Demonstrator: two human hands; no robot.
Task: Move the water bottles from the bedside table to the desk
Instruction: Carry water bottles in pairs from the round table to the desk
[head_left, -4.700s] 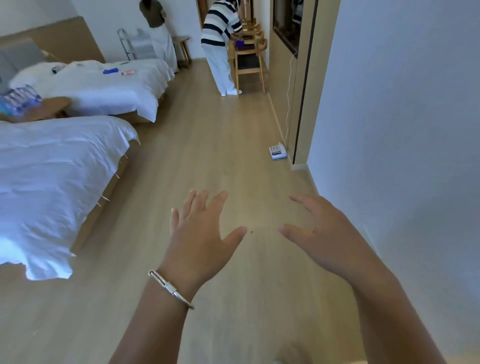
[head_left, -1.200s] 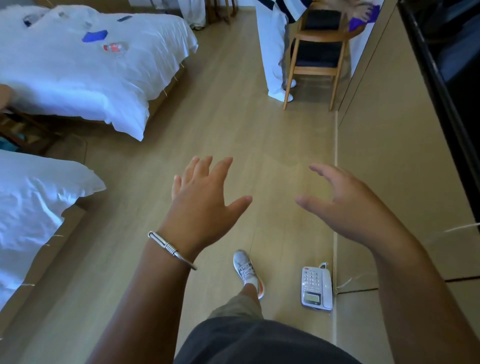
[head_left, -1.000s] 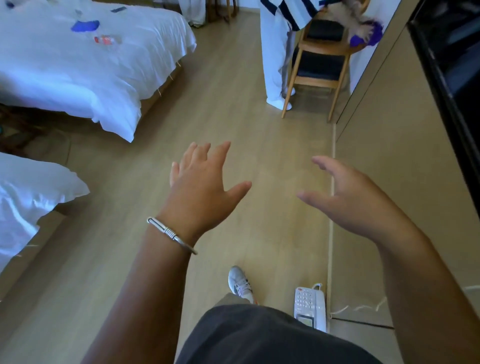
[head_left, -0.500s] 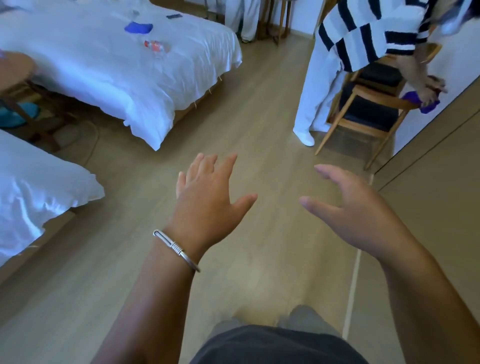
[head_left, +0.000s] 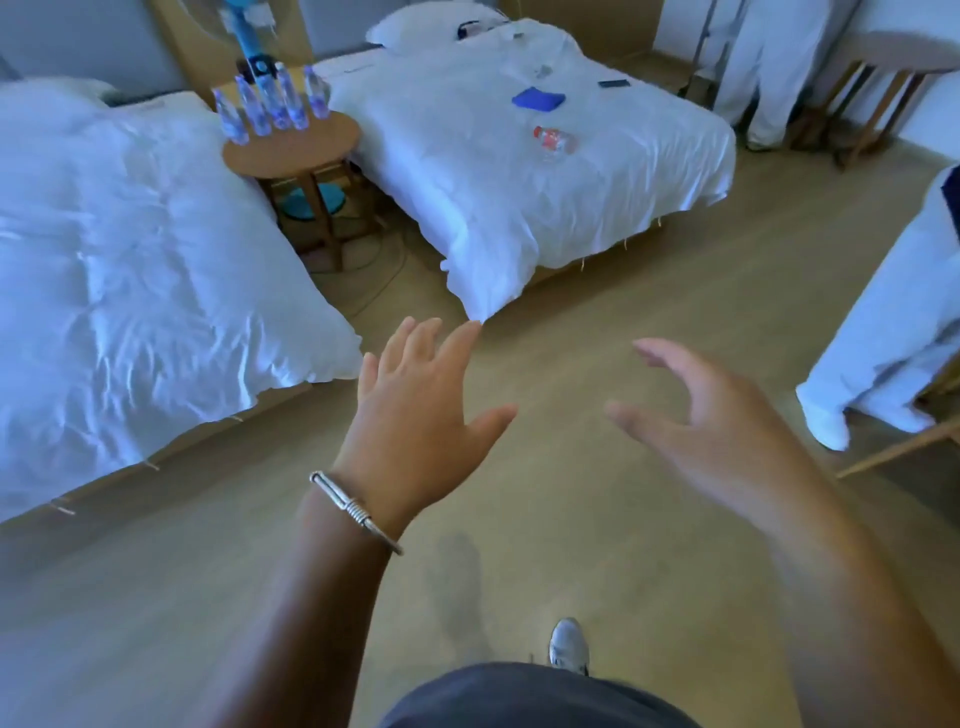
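Both hands empty, bottles well ahead on the table.

The left hand (head_left: 415, 421) and right hand (head_left: 711, 426) hung over the floor, fingers spread and loose, gripping nothing. The water bottles (head_left: 270, 104) stood clustered on the round bedside table (head_left: 301, 148), well apart from either hand.

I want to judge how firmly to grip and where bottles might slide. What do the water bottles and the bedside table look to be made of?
The water bottles look like clear, thin plastic: light passes through them, though blur hides detail. The bedside table seems to be wood or wood veneer with a smooth matte finish: even tan top, matching legs.
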